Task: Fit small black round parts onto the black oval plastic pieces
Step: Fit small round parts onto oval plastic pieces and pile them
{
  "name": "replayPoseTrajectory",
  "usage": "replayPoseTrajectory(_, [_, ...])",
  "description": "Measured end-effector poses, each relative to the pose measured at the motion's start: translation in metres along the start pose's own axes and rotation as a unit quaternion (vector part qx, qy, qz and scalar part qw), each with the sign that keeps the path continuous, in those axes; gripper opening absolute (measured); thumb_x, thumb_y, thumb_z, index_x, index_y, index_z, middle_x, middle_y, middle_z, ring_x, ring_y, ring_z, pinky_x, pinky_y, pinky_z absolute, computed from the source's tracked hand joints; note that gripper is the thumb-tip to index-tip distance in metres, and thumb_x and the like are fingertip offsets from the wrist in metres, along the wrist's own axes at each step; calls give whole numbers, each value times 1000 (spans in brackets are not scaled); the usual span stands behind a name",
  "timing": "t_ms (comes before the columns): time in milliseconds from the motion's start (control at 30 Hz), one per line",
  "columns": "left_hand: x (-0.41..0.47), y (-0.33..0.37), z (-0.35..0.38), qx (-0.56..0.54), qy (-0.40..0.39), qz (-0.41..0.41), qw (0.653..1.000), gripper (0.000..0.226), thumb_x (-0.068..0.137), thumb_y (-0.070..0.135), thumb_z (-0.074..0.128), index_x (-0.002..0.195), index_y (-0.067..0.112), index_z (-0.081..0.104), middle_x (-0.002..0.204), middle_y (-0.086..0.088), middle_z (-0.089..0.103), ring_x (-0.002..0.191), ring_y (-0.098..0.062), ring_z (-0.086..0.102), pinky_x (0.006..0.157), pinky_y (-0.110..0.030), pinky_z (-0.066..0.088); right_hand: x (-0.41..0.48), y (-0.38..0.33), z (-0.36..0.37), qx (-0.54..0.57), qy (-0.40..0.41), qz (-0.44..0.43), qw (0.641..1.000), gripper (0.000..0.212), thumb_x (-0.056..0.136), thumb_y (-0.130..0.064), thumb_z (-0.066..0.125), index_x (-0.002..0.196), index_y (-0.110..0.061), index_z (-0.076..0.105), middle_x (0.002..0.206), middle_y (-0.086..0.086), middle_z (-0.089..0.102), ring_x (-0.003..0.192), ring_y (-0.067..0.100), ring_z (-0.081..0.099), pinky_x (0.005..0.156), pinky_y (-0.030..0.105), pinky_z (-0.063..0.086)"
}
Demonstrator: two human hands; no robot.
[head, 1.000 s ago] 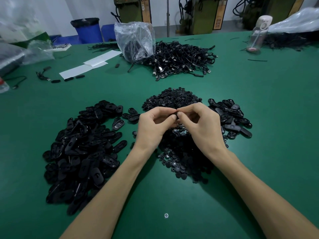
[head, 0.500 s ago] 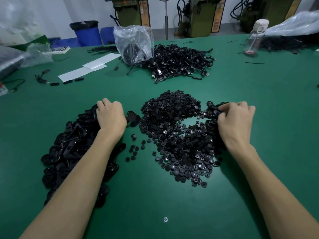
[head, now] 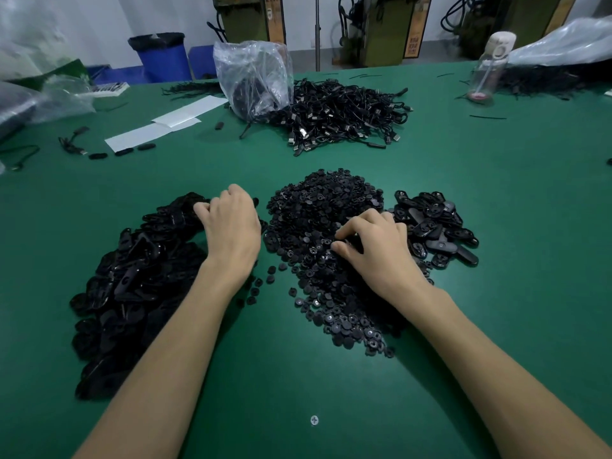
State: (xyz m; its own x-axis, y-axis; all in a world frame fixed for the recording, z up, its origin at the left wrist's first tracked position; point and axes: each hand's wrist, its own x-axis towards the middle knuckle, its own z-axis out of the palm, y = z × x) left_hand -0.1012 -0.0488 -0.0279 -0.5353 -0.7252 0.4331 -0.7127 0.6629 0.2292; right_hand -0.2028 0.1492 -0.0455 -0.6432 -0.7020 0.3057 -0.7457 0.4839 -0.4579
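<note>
- Only hands and forearms are recorded; both arms are cut off by the lower edge of the view.
- Left hand [head: 231, 226] and left forearm [head: 172, 342]: bare throughout, with the wrist uncovered.
- Right hand [head: 381, 246] and right forearm [head: 480, 359]: likewise bare along the whole visible length.
- Knuckles are made out on both hands; nails are too small to be judged.
</note>
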Motion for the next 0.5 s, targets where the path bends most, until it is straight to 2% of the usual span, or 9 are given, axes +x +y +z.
replayPoseTrajectory(133, [-12,0,4,-111,48,16,993,8,110,7,40,111,8,48,78,-5,64,73,-27,58,92,-41,30,0,1,2,4,5,-11,1000,12,99,-35,65,101,-24,68,107,-5,55,108,19,42,90,30,21])
replayPoseTrajectory(200, [-14,0,1,-155,68,20,985,8,112,14,38,109,11,45,83,-2,64,75,-24,58,91,-41,32,-1,1,1,4,8,-17,1000,10,100,-33,64,100,-23,68,105,-5,56,106,19,43,90,31,21])
replayPoseTrajectory(267, [-16,0,-1,-190,62,9,980,6,111,15,41,105,15,40,83,2,56,71,-17,52,89,-44,41,-2,0,0,5,13,-22,1000,10,101,-32,63,99,-23,68,104,-5,56,104,18,43,91,30,20])
replayPoseTrajectory(400, [-17,-7,-2,-207,12,-28,978,10,106,10,55,108,11,45,104,-5,50,94,-27,56,90,-52,52,-2,0,-2,23,54,-21,998,7,102,-29,62,97,-24,65,97,-9,58,97,14,47,92,27,18])
replayPoseTrajectory(500, [-14,-13,-5,-197,7,-47,979,17,100,6,64,112,7,53,110,-9,56,95,-24,56,94,-51,51,-1,-1,-5,64,79,-13,995,7,101,-24,64,96,-20,67,94,-7,67,94,16,57,100,32,30])
